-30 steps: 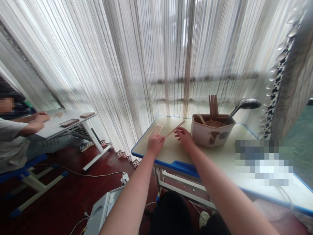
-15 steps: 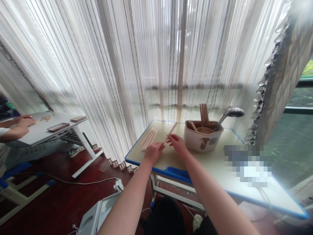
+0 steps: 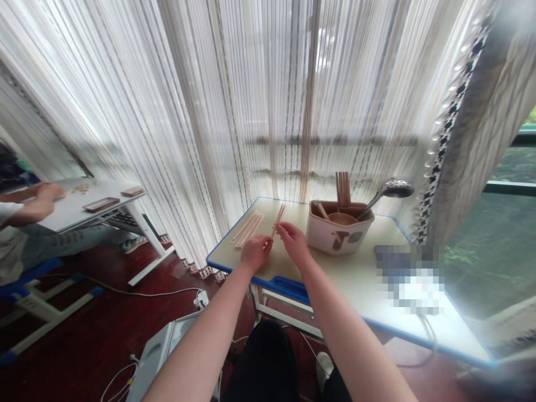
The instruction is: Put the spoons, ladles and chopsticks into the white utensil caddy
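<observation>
A pair of pale wooden chopsticks (image 3: 281,214) stands tilted between my hands, above the cream desk top. My left hand (image 3: 254,252) is closed around their lower end. Higher up, the fingers of my right hand (image 3: 292,239) pinch the same pair from the right. Beside my left hand lies a loose bunch of similar chopsticks (image 3: 248,228) on the desk. Just right of my right hand is a white and brown utensil holder (image 3: 322,237). It contains a round wooden ladle (image 3: 342,219), several upright brown wooden sticks or prongs (image 3: 343,190) and a metal slotted ladle (image 3: 397,188).
The desk (image 3: 288,315) has a blue edge. A blurred-out patch (image 3: 412,279) covers its right part. Sheer curtains (image 3: 201,111) hang behind. At left, a co-worker's hands (image 3: 50,192) rest over another table (image 3: 75,209). A grey cabinet (image 3: 161,352) and cables are on the floor.
The chopsticks in my hands stand steeper, and my right hand has come closer around them. The whole view has shifted slightly, so the desk appears further left and higher.
</observation>
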`<state>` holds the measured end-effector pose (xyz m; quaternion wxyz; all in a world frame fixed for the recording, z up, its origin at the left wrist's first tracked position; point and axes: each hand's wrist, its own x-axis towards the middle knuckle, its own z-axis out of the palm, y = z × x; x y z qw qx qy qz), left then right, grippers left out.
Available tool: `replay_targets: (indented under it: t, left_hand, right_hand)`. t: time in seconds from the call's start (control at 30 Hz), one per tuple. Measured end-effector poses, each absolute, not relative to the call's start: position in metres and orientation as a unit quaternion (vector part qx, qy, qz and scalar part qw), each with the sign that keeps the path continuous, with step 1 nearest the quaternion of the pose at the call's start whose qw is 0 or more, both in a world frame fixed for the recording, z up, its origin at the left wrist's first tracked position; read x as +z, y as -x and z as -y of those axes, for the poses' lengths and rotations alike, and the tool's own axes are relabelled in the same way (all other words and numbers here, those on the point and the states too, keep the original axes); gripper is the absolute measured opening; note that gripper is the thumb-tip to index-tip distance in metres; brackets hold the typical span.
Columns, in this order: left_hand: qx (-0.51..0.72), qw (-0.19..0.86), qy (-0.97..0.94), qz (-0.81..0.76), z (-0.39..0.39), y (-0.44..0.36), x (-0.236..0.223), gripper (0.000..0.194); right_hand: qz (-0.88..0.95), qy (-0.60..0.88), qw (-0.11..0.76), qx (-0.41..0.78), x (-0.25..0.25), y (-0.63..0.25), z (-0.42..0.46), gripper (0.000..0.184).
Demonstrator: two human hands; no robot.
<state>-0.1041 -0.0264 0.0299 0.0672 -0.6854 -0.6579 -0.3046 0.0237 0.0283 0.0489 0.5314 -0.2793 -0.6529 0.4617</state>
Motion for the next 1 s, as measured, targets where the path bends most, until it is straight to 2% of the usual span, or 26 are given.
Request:
replay_targets:
  t: [0.17,0.37,0.47,0.6,0.73,0.83,0.93,1.0]
  left_hand:
    - [-0.383,0.013,0.695,0.609,0.021,0.076,0.045,0.022]
    - [-0.556,-0.038,0.664,0.498,0.000,0.032,0.098,0.020]
    - [-0.585,-0.041,0.657,0.474,-0.012,0.011,0.122,0.019]
    - [-0.590,-0.042,0.677,0.438,-0.028,-0.014,0.137,0.017]
    - [-0.584,0.002,0.700,0.411,-0.043,-0.027,0.137,0.014]
    - [-0.587,0.098,0.683,0.423,-0.046,-0.028,0.133,0.012]
    - [-0.641,0.190,0.603,0.434,-0.046,-0.025,0.134,0.013]
    - [-0.683,0.196,0.552,0.435,-0.051,-0.024,0.135,0.013]
  right_hand:
    - [0.651,0.269,0.592,0.391,0.087,-0.038,-0.016,0.025]
    - [0.706,0.200,0.560,0.384,0.176,-0.081,-0.032,0.024]
    - [0.714,0.206,0.554,0.375,0.209,-0.108,-0.048,0.026]
    - [0.685,0.200,0.596,0.369,0.226,-0.137,-0.065,0.030]
    - [0.673,0.196,0.601,0.384,0.226,-0.158,-0.077,0.028]
    - [0.664,0.200,0.596,0.405,0.223,-0.167,-0.087,0.029]
    - [0.663,0.220,0.587,0.410,0.219,-0.170,-0.098,0.031]
    - [0.674,0.248,0.569,0.402,0.215,-0.170,-0.103,0.030]
